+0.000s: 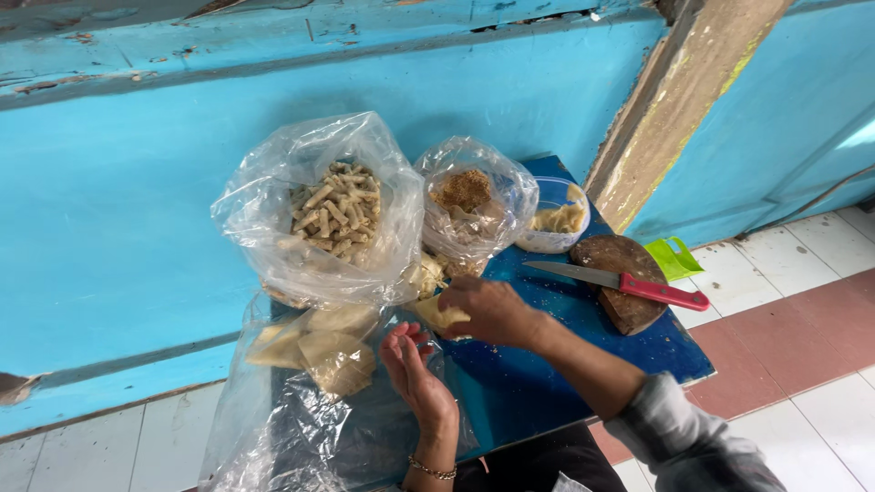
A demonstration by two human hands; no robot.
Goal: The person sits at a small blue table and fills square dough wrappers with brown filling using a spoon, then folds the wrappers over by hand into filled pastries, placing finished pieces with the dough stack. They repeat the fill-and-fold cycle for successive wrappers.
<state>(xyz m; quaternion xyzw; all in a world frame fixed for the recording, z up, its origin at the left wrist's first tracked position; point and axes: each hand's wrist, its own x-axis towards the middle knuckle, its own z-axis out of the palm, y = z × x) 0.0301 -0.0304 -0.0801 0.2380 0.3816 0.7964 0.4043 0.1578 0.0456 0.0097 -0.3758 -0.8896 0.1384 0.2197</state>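
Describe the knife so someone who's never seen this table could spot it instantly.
Start at the small blue table against the turquoise wall. On its right side lies a round dark wooden board, and the knife rests across it. It is the only tool there: silver blade pointing towards the plastic bags, red handle pointing towards the tiled floor.

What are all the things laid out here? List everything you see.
Table: one, blue, against the blue wall.
Bag of stick-shaped pieces: one, clear, beige contents, back left.
Bag of brown crumbs: one, clear, back centre.
Tub: one, clear, pale yellow contents, back right.
Chopping board: one, brown, round, right.
Knife: one, red handle, across the board.
Wrapper sheets: several, pale yellow, in plastic, front left.
Green scoop: one, on the floor.
Left hand: open, palm up.
Right hand: holds a yellow piece.
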